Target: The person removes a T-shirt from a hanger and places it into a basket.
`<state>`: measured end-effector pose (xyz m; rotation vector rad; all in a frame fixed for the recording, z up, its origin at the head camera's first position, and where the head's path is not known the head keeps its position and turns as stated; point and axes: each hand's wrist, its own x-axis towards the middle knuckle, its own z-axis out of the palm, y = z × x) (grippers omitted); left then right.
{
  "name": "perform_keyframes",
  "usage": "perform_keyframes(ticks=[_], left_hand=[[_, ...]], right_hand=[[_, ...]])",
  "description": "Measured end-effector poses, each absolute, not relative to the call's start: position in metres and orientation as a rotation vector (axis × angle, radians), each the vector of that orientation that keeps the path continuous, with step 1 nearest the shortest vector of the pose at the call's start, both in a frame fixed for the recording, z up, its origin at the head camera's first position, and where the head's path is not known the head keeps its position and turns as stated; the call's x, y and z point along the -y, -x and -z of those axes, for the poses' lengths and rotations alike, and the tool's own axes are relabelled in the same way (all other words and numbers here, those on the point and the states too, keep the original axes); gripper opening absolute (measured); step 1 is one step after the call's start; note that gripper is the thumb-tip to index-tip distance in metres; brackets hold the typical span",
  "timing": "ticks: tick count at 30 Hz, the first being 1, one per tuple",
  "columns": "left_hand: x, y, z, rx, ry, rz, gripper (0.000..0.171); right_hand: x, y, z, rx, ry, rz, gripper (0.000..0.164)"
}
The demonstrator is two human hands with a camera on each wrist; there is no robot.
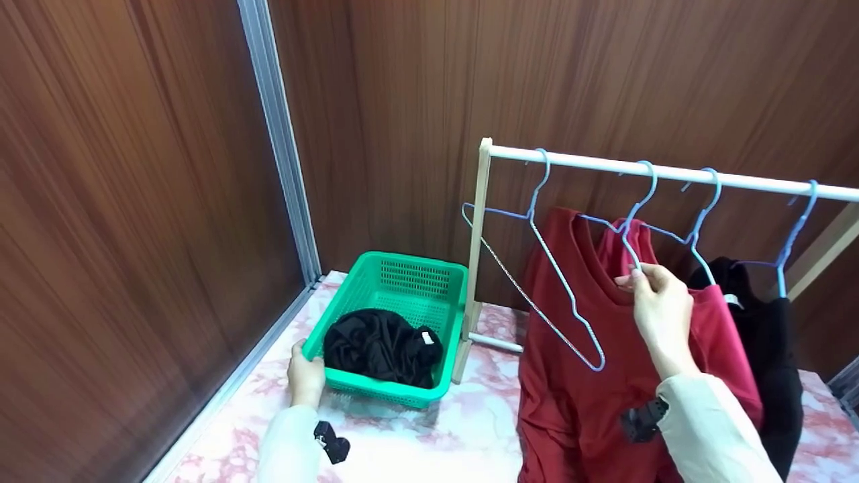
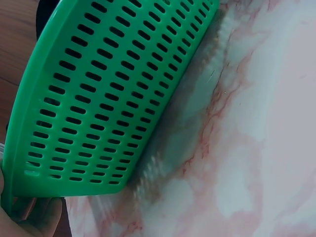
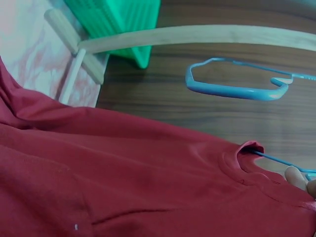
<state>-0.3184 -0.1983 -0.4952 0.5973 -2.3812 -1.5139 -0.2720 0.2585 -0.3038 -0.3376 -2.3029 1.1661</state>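
Note:
In the head view my left hand grips the rim of a green plastic basket near its front left corner. A crumpled black garment with a white tag lies inside. The left wrist view shows fingers curled under the basket's rim. My right hand pinches a blue hanger at the shoulder of a dark red long-sleeved top. That hanger hooks over the rack's white rail. In the right wrist view, only fingertips show beside the top's collar.
A bare blue hanger hangs at the rail's left end, near the wooden post. Behind the red top hang a pink-red garment and a black one. Wood-grain panels stand behind and left of the marbled tabletop.

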Motion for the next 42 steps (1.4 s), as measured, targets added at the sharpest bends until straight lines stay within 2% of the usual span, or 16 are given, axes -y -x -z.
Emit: perform_keyframes(ticks=[27, 35, 42], left_hand=[[0.197, 0.317, 0.497, 2.373, -0.571, 1.495, 0.051], [0.196, 0.318, 0.496, 2.365, -0.563, 1.529, 0.051], [0.197, 0.318, 0.496, 2.373, -0.57, 1.526, 0.051]], right_hand=[[-0.262, 0.259, 0.3, 2.118, 0.326, -1.368, 0.033], [-0.266, 0.256, 0.306, 1.998, 0.249, -1.405, 0.016], [-0.266, 0.25, 0.303, 1.967, 0.24, -1.425, 0.02]])
